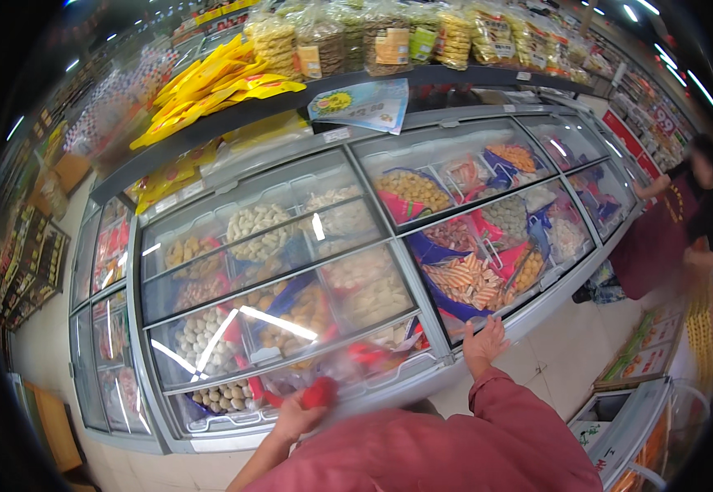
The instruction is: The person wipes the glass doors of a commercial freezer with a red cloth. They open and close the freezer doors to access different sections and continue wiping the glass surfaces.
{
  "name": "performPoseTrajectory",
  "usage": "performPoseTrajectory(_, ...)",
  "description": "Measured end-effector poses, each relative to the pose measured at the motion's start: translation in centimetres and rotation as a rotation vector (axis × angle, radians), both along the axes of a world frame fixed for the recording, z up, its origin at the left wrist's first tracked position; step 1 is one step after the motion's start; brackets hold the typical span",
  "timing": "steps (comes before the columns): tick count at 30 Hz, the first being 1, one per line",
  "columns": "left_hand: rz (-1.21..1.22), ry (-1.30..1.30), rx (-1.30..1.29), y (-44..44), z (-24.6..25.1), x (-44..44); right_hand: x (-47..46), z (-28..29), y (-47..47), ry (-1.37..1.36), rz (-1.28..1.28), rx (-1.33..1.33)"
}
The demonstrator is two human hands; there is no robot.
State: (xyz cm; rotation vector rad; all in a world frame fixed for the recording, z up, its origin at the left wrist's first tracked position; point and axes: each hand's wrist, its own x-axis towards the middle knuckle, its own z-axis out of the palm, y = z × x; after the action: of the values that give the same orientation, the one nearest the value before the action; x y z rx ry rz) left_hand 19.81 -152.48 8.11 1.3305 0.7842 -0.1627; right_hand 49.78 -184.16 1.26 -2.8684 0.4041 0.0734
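My left hand (298, 415) is at the near edge of a glass-topped chest freezer, closed around a bunched red cloth (319, 392). My right hand (484, 341) rests with spread fingers on the freezer's front rim, holding nothing that I can see. Beneath the sliding glass lids (332, 295) lie frozen foods in compartments lined with blue and pink bags. Round brown balls (224, 396) show at the near left, left of my left hand. Orange-and-white striped pieces (470, 280) lie beyond my right hand. A blurred red item (369, 352) shows near the front edge, right of the cloth.
Above the freezer, a dark shelf (430, 75) bears bagged dried noodles (387, 46) and yellow packets (209, 92). A person in a maroon apron (655, 240) stands at the right by the freezer. Another cabinet (636, 424) stands at the lower right.
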Motion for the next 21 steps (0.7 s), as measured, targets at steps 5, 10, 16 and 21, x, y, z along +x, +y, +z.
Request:
performPoseTrajectory(5, -0.133, -0.089, 0.117, -1.7, -1.1, 0.1, -0.2, 0.1, -0.2, -0.058, 0.024, 0.035)
performPoseTrajectory(10, 0.066, -0.199, -0.104, -2.5, 0.4, 1.6, -0.3, 0.9, -0.1, -0.043, 0.023, 0.086)
performPoseTrajectory(16, 0.11, -0.328, -0.126, -4.7, 4.0, 4.0, -0.1, -0.7, -0.9, -0.038, 0.061, 0.113)
performPoseTrajectory(21, 0.091, -0.413, -0.189, -11.2, 4.2, 8.7, -0.7, -2.0, -2.4, -0.073, 0.234, 0.137)
